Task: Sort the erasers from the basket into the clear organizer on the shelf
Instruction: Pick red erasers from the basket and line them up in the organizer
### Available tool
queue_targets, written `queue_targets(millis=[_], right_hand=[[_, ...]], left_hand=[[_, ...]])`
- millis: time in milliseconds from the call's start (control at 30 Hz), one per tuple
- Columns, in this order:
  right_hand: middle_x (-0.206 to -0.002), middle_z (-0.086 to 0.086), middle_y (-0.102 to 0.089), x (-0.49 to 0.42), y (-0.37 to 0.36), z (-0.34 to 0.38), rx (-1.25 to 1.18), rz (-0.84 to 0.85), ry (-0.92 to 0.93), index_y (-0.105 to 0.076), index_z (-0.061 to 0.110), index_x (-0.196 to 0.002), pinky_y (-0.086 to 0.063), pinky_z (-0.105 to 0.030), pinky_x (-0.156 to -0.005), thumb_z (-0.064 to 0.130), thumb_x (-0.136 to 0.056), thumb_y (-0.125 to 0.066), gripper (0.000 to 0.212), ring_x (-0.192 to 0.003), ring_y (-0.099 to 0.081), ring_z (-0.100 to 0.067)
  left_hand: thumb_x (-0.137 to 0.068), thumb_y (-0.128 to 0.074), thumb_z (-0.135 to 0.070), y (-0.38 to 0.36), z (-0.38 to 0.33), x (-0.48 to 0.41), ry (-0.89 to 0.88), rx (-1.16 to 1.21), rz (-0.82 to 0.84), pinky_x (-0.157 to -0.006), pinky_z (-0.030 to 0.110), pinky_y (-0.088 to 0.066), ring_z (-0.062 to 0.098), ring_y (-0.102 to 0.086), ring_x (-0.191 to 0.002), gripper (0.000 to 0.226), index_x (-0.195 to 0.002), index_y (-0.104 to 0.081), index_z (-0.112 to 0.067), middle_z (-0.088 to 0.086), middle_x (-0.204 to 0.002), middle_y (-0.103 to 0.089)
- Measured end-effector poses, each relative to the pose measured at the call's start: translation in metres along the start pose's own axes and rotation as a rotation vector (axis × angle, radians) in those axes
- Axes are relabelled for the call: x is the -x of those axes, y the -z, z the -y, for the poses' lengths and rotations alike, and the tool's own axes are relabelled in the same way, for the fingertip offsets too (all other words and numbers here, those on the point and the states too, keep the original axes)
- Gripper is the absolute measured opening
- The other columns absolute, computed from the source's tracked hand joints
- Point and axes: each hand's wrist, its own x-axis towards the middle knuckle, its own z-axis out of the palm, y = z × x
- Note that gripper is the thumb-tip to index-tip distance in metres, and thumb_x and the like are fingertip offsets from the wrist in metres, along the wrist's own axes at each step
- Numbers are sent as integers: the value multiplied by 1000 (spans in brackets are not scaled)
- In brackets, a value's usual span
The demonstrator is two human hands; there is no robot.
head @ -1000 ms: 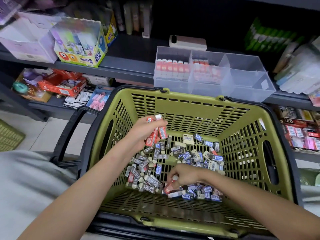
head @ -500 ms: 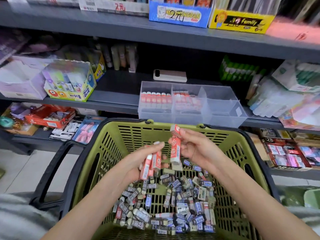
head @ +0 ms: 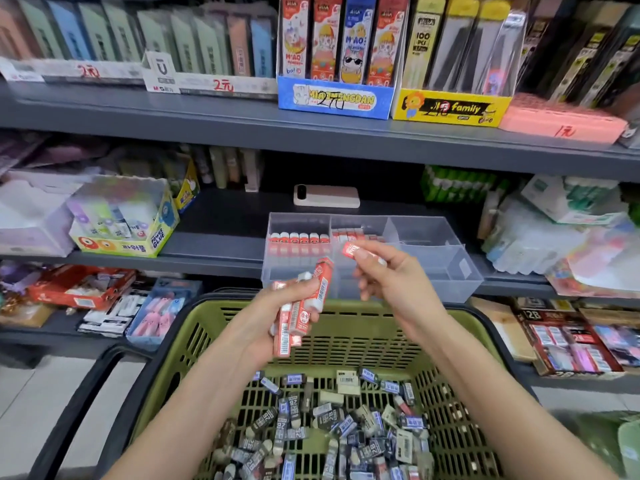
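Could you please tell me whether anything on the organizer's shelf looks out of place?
Yes: what looks like a phone lies flat on the shelf just behind the clear organizer. It looks odd among the boxed stationery, more like someone's belonging than stock.

On the dark grey metal shelf board (head: 221,244): clear plastic divided organizer (head: 450,271) at the front edge, pale pink slab-shaped phone (head: 327,196) flat just behind, yellow-green cardboard glue box (head: 121,237) well left. Up top, blue cardboard display carton (head: 336,98) beside yellow cardboard display carton (head: 450,109).
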Motion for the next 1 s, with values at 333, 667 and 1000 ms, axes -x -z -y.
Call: queue_targets(millis=[333,667,1000], right_hand=[[-63,-10,-62,-108,-24,16,380,95,42,-63,-6,-91,-50,-20,-51,-2,-85,-63,8,-48,-57,-9],[-76,-8,-61,-160,-82,-17,657,160,-14,-62,5,-111,-43,-17,-43,6,-89,-56,22,-41,-52,-7],[-69,-10,-66,-165,-94,-29,612,38,-155,-66,-1,-90,-57,-30,-69,9,-84,-66,12,-53,-60,-10]], left_hand=[[-60,-76,-26,46,-70,-27,-254,-34,-214,-33,13,-35,7,-54,-40,39,-93,-66,-9,4,-57,-62],[-64,-74,-26,70,-70,-50,-239,42,-265,-34,14,-38,7,-53,-39,41,-99,-64,-8,4,-58,-63],[-63,-76,-27,78,-67,-54,-260,38,-282,-39,13,-41,7,-59,-45,45,-103,-65,-8,3,-61,-66]])
